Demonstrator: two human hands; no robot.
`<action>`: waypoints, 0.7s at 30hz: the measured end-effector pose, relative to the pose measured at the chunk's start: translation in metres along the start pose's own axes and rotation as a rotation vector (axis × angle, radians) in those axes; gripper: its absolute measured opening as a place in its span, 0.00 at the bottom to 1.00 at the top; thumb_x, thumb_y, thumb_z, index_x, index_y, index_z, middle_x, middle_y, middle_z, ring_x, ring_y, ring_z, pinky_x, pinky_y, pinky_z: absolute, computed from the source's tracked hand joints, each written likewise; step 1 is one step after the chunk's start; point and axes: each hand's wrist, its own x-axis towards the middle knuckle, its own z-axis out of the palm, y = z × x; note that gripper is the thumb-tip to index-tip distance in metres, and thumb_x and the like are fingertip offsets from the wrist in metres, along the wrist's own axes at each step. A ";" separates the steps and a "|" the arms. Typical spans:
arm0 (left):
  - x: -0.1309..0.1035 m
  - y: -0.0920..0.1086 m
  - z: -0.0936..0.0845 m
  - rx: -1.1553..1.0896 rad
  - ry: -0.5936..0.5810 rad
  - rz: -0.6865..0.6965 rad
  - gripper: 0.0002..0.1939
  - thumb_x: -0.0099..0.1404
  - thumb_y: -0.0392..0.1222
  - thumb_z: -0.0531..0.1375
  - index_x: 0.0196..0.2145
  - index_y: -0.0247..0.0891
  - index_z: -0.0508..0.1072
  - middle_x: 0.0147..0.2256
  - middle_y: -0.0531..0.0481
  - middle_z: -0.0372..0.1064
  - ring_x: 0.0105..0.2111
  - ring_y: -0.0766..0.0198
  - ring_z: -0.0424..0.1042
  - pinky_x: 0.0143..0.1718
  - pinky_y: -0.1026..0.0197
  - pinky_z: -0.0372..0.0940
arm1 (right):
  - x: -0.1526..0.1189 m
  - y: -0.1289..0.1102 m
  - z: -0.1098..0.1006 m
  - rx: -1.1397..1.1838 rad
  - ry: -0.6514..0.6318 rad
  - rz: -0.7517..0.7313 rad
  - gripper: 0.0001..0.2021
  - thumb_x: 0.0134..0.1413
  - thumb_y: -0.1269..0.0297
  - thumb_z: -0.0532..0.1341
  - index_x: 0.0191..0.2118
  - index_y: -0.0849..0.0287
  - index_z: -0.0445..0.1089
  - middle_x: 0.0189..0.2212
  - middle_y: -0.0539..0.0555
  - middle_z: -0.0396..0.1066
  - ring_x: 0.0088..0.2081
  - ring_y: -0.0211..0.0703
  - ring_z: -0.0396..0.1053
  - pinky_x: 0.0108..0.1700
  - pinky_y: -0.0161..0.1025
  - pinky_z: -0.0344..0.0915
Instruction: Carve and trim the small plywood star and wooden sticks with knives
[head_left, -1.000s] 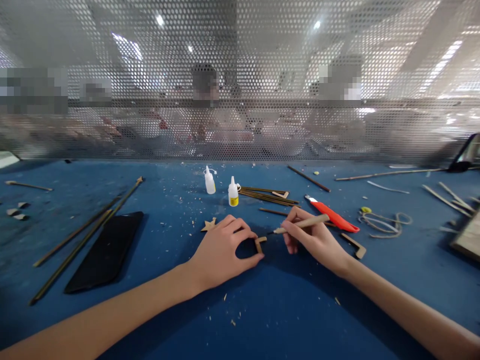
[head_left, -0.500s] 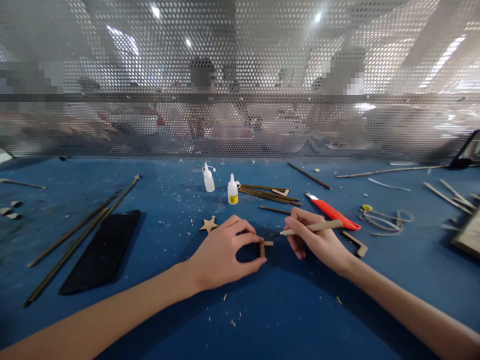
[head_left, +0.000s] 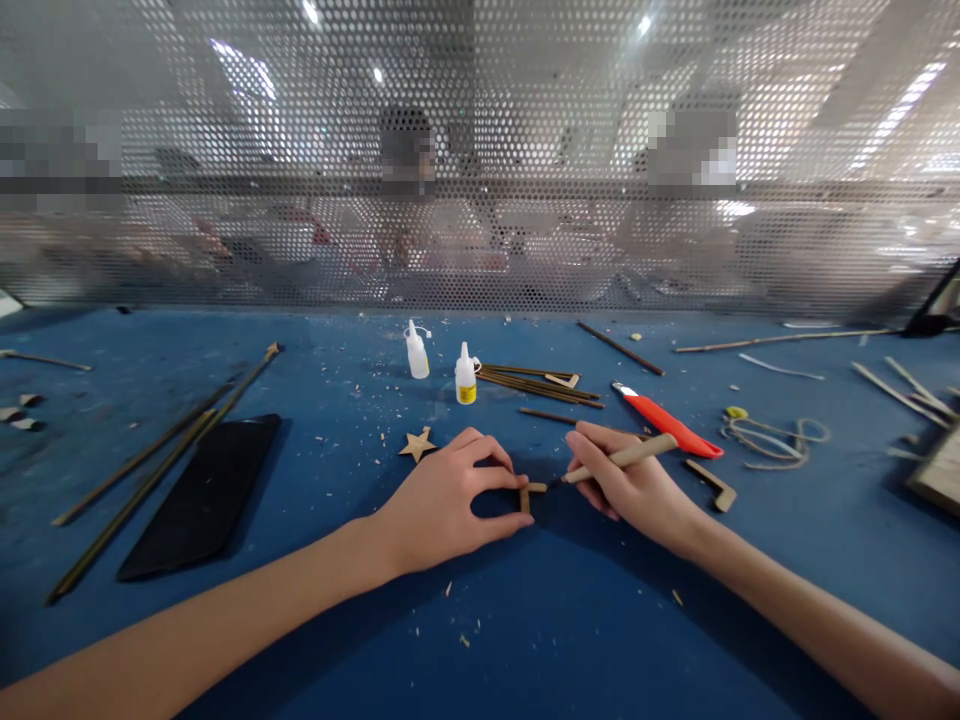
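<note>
My left hand (head_left: 442, 500) pinches a small L-shaped wooden piece (head_left: 526, 496) between thumb and fingertips, low over the blue table. In my right hand (head_left: 630, 485) is a slim wooden-handled tool (head_left: 626, 458), gripped like a pen. Its thin dark tip (head_left: 554, 483) lies at the right end of the wooden piece; whether it is a blade or bristles I cannot tell. Just behind my left hand lies a wooden star (head_left: 417, 444). Beside my right hand are a red-handled cutter (head_left: 671, 425) and another angled wooden piece (head_left: 712, 486).
Two glue bottles (head_left: 466, 375) stand behind the hands, next to thin brown sticks (head_left: 536, 384). A black phone-like slab (head_left: 202, 498) and long sticks (head_left: 169, 468) lie left. String (head_left: 780, 445) and a wooden block (head_left: 937, 470) are right. A perforated screen (head_left: 480, 250) closes the back.
My right hand has moved slightly left and down, bringing the tool's tip to the end of the wooden piece. My left hand keeps its hold in the same place.
</note>
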 end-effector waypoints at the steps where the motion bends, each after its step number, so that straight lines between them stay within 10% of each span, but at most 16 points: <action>1: 0.000 0.000 0.000 -0.005 -0.004 0.001 0.13 0.65 0.48 0.67 0.46 0.41 0.80 0.45 0.47 0.71 0.48 0.56 0.67 0.51 0.52 0.68 | 0.000 0.002 0.000 -0.009 0.000 0.000 0.22 0.68 0.46 0.52 0.27 0.55 0.62 0.14 0.44 0.60 0.15 0.33 0.56 0.19 0.33 0.57; 21: 0.001 -0.005 0.005 -0.040 0.014 0.025 0.15 0.66 0.49 0.66 0.47 0.41 0.80 0.40 0.47 0.72 0.44 0.56 0.69 0.46 0.52 0.70 | 0.011 -0.013 -0.002 -0.234 -0.134 -0.061 0.19 0.71 0.51 0.47 0.28 0.54 0.56 0.21 0.46 0.59 0.24 0.37 0.58 0.28 0.38 0.57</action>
